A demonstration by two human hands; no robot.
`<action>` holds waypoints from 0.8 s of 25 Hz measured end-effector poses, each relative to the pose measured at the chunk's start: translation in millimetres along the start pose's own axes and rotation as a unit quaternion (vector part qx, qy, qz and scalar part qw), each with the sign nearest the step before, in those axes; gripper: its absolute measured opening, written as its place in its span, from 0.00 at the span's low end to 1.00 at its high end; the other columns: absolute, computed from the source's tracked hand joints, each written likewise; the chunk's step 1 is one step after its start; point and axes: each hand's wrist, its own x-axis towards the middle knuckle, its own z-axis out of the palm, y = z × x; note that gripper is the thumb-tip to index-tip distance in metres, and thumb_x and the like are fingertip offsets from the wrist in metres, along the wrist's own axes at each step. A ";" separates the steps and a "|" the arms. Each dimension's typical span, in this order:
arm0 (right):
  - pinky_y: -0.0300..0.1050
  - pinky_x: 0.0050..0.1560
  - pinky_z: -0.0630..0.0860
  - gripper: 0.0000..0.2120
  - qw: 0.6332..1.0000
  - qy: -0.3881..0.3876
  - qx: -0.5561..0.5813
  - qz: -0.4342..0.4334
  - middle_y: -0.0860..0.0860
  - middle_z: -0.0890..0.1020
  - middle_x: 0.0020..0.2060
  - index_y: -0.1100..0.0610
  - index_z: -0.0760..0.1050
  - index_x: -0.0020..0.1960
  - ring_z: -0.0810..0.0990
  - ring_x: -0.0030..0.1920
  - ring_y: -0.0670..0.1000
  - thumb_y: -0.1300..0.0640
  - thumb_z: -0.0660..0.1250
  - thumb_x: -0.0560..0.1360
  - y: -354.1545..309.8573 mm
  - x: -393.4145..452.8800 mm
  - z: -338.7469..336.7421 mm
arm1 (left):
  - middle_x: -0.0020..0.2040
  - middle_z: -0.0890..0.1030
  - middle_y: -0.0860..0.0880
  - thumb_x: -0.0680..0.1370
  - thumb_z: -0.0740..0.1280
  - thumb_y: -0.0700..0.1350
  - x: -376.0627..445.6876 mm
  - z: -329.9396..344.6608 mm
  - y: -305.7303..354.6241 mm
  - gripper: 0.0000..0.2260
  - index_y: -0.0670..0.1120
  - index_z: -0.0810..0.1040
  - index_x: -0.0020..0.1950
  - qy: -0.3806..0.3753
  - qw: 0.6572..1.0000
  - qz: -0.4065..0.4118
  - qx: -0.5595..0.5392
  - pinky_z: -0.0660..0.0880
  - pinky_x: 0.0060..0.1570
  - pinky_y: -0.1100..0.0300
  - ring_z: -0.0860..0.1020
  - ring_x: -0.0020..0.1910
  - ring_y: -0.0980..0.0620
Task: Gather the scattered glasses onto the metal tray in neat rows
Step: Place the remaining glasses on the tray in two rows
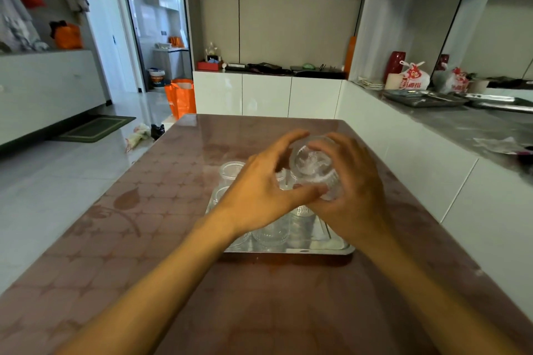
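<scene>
A clear ribbed glass [314, 166] is held tilted above the tray, its mouth turned toward me. My left hand [259, 196] and my right hand [354, 190] both wrap around it. Below them a shiny metal tray [317, 249] lies on the brown table. Several clear glasses stand on the tray, among them one at its far left corner [230, 171] and one near its front edge [271, 233]. My hands hide the middle of the tray.
The brown patterned table [144, 239] extends toward me and to the left. A white cabinet with a grey counter [461, 130] runs along the table's right side, carrying flat trays and bags. An orange bag [180, 96] stands on the floor beyond the table.
</scene>
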 end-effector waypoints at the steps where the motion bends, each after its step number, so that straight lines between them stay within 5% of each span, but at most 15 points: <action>1: 0.55 0.50 0.78 0.28 0.995 0.010 0.058 0.076 0.49 0.78 0.57 0.47 0.69 0.64 0.77 0.55 0.52 0.46 0.75 0.67 6.1 -7.2 2.4 | 0.58 0.81 0.59 0.71 0.72 0.57 -3.6 -5.0 -11.3 0.27 0.60 0.69 0.69 0.015 0.999 -0.004 0.036 0.78 0.56 0.61 0.79 0.58 0.61; 4: 0.56 0.45 0.81 0.26 0.945 0.006 0.169 0.279 0.42 0.79 0.53 0.40 0.71 0.56 0.80 0.50 0.48 0.47 0.79 0.63 28.0 -32.0 15.1 | 0.57 0.82 0.49 0.76 0.71 0.47 -22.1 -27.1 -54.9 0.14 0.47 0.78 0.60 0.115 0.972 -0.035 0.203 0.77 0.55 0.50 0.79 0.57 0.48; 6: 0.54 0.43 0.81 0.25 0.922 -0.021 0.198 0.331 0.41 0.79 0.52 0.40 0.72 0.53 0.80 0.48 0.47 0.49 0.80 0.62 37.9 -46.1 30.0 | 0.52 0.83 0.45 0.75 0.70 0.40 -33.6 -32.5 -75.8 0.06 0.42 0.81 0.51 0.107 0.964 -0.041 0.239 0.77 0.51 0.49 0.80 0.52 0.43; 9: 0.41 0.42 0.76 0.25 0.928 -0.058 0.174 0.324 0.40 0.79 0.51 0.40 0.71 0.53 0.78 0.48 0.43 0.47 0.79 0.62 40.5 -62.4 50.8 | 0.47 0.83 0.47 0.76 0.69 0.39 -43.8 -27.6 -89.5 0.02 0.41 0.81 0.46 0.072 0.969 -0.033 0.233 0.76 0.48 0.53 0.81 0.48 0.46; 15: 0.39 0.50 0.74 0.27 0.931 -0.109 0.163 0.307 0.44 0.77 0.58 0.39 0.68 0.57 0.77 0.57 0.48 0.43 0.78 0.63 49.8 -66.9 62.2 | 0.48 0.83 0.50 0.78 0.68 0.40 -43.1 -27.8 -93.7 0.03 0.43 0.81 0.47 0.062 0.971 -0.016 0.230 0.77 0.50 0.52 0.79 0.49 0.51; 18: 0.46 0.54 0.79 0.37 0.901 -0.160 0.240 0.323 0.43 0.75 0.64 0.32 0.65 0.62 0.77 0.60 0.49 0.39 0.80 0.58 63.1 -67.7 48.9 | 0.50 0.83 0.55 0.79 0.66 0.42 -54.0 -37.4 -100.4 0.06 0.52 0.81 0.50 0.104 0.988 -0.063 0.098 0.77 0.50 0.66 0.80 0.47 0.63; 20: 0.39 0.56 0.77 0.45 0.870 -0.213 0.297 0.332 0.42 0.70 0.70 0.24 0.62 0.64 0.74 0.66 0.48 0.37 0.82 0.53 86.7 -67.3 30.0 | 0.55 0.82 0.58 0.78 0.67 0.38 -58.4 -60.4 -115.7 0.14 0.58 0.78 0.54 0.148 0.979 -0.142 -0.004 0.76 0.60 0.58 0.79 0.54 0.61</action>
